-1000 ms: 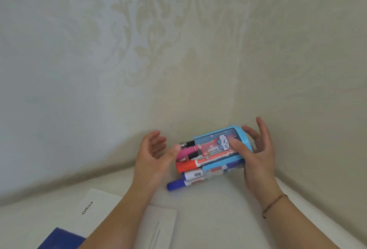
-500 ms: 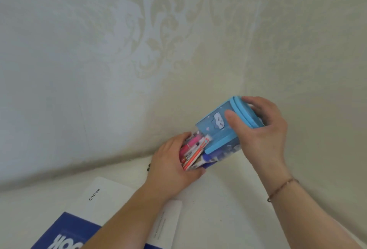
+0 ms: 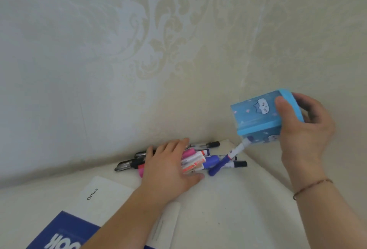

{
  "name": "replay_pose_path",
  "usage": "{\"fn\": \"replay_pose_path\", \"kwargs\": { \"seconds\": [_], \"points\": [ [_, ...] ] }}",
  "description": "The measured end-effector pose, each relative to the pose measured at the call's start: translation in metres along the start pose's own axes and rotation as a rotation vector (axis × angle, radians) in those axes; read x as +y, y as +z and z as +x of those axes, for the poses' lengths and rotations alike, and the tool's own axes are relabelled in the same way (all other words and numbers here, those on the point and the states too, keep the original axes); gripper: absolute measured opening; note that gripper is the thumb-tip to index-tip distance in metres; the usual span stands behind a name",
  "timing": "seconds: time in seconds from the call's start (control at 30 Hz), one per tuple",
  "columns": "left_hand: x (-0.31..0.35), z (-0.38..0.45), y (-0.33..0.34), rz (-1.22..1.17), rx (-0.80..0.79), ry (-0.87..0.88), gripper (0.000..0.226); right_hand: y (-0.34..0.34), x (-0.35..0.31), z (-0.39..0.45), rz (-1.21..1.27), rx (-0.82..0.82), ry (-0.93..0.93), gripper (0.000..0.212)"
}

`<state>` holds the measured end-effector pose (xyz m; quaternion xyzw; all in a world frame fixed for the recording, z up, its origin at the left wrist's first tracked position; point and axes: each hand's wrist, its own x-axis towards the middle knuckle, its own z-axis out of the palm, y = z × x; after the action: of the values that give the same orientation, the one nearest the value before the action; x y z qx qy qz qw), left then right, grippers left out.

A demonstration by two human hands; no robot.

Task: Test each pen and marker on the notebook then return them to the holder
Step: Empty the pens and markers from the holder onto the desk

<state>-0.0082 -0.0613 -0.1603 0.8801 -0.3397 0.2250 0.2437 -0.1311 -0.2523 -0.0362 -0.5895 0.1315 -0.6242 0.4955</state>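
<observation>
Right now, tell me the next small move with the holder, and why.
Probably give the blue holder, tipped mouth-down in the right hand, a slight shake or lift. One blue-capped marker hangs from its mouth, its cap end down among the pile of pens and markers under the left hand. Once it drops, the holder can be set upright.

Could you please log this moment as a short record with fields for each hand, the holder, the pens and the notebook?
left hand: rests flat on the pile of pens and markers
right hand: grips the blue holder, tipped, lifted
blue marker: slipping out of holder's mouth
notebook: closed, on the table, near left forearm
</observation>
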Motion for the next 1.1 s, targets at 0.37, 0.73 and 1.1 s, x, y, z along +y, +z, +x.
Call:
{"fn": "replay_pose_path", "kwargs": {
  "seconds": [0.37, 0.73, 1.1],
  "points": [
    [0.013, 0.0, -0.004, -0.074, -0.074, 0.224, 0.081, 0.018, 0.019, -0.013, 0.163, 0.12, 0.348, 0.027],
    [0.024, -0.002, -0.015, -0.41, 0.14, 0.077, 0.065, 0.017, 0.031, -0.021, 0.506, -0.221, 1.237, 0.049],
    [0.029, -0.003, -0.022, -1.178, 0.171, -0.039, 0.073, 0.032, -0.001, -0.051, -0.192, -0.92, 0.814, 0.071]
  ]
}}
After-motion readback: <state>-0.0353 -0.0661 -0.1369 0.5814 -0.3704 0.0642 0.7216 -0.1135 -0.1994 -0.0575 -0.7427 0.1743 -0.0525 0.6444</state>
